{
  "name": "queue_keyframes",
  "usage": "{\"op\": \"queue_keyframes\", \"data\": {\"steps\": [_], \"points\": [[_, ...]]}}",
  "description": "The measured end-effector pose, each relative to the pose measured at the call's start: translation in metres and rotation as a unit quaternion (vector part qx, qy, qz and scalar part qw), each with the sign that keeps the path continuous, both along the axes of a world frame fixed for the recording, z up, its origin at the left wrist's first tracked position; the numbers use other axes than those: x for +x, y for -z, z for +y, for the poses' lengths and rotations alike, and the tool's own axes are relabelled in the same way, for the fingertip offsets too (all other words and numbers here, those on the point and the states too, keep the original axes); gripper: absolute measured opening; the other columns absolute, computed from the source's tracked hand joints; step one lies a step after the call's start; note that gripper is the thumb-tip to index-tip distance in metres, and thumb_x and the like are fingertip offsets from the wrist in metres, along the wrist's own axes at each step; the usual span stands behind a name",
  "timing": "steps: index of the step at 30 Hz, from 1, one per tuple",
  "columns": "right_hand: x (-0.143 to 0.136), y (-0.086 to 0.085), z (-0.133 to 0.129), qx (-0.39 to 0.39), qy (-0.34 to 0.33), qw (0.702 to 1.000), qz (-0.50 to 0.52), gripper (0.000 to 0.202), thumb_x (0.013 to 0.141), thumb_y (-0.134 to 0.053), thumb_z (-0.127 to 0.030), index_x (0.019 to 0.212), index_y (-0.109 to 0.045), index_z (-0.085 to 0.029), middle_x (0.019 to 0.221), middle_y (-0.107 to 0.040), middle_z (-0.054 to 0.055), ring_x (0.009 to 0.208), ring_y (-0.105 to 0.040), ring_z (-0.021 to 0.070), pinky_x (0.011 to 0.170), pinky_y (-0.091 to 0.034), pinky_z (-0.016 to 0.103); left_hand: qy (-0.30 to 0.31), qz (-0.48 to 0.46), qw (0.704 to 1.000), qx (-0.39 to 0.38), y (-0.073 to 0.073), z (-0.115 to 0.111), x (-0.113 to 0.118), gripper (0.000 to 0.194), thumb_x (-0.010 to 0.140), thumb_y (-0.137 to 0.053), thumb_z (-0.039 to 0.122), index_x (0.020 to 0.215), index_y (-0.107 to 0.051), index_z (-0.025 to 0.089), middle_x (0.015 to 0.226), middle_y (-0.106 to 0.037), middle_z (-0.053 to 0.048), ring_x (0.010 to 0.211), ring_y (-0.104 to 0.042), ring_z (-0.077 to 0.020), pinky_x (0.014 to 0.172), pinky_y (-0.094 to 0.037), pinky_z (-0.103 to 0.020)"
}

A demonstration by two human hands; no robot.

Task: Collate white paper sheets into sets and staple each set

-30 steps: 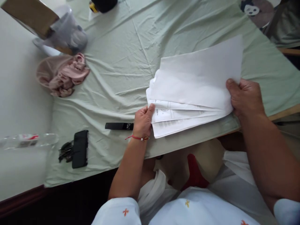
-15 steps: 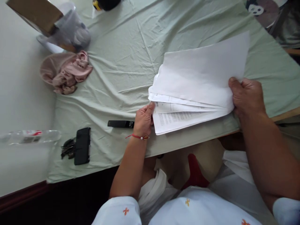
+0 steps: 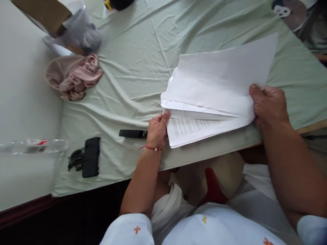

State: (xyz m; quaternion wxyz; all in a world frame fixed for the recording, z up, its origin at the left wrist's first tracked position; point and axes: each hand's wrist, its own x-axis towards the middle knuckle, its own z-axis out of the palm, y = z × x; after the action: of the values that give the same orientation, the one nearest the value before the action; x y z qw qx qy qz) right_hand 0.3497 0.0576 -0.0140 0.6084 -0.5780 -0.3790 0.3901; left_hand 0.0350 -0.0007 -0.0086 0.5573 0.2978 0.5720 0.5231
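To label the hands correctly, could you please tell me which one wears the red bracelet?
The left hand, at the fanned ends of the papers, wears the red bracelet; the right hand has none.

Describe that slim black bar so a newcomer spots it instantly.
On the wrinkled pale green tablecloth, find the left hand wearing a red string bracelet. The slim black bar lies to that hand's left, opposite the white paper sheets. Unlike the broader black slab, it bears small white markings near the hand.

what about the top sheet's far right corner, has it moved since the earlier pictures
Yes, that corner of the top sheet has moved slightly right, closer to the table's right edge.
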Motion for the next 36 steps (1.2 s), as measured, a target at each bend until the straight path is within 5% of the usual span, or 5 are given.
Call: {"op": "queue_keyframes", "data": {"steps": [7,13,22,36], "points": [[0.0,-0.007,0.001,-0.013,0.018,1.0,0.003,0.032,0.078,-0.085,-0.036,0.064,-0.062,-0.019,0.065,-0.058,-0.002,0.06,-0.056,0.0111,0.067,-0.056,0.03,-0.023,-0.022,0.999,-0.002,-0.003,0.003,-0.003,0.049,0.078,-0.079,0.071,0.073,-0.067,0.023,0.062,-0.069,-0.003,0.074,-0.075,-0.0234,0.056,-0.056,-0.031],[0.002,-0.008,-0.003,0.001,-0.036,0.998,0.043,0.031,0.07,-0.089,-0.046,0.075,-0.072,-0.02,0.075,-0.069,0.003,0.077,-0.069,0.0198,0.073,-0.061,0.036,-0.015,-0.007,1.0,0.013,-0.002,0.005,-0.007,0.039,0.071,-0.089,0.052,0.074,-0.065,0.022,0.064,-0.068,0.0,0.07,-0.071,-0.0209,0.059,-0.055,-0.03],[0.017,-0.014,-0.009,-0.038,-0.095,0.994,0.038,0.035,0.063,-0.095,-0.043,0.081,-0.08,-0.019,0.076,-0.072,0.004,0.069,-0.066,0.0155,0.066,-0.058,0.031,-0.032,-0.012,0.999,0.032,-0.01,0.006,-0.011,0.018,0.07,-0.079,0.023,0.071,-0.061,0.021,0.06,-0.058,0.004,0.049,-0.051,-0.0097,0.046,-0.042,-0.021],[0.03,-0.023,-0.016,-0.005,-0.17,0.984,-0.052,0.019,0.057,-0.093,-0.028,0.067,-0.078,-0.023,0.08,-0.076,0.001,0.067,-0.062,0.0134,0.062,-0.055,0.03,-0.034,-0.044,0.997,0.048,-0.016,0.008,-0.025,0.015,0.078,-0.078,0.029,0.09,-0.071,0.023,0.075,-0.071,-0.002,0.091,-0.076,-0.024,0.078,-0.062,-0.033]]}}
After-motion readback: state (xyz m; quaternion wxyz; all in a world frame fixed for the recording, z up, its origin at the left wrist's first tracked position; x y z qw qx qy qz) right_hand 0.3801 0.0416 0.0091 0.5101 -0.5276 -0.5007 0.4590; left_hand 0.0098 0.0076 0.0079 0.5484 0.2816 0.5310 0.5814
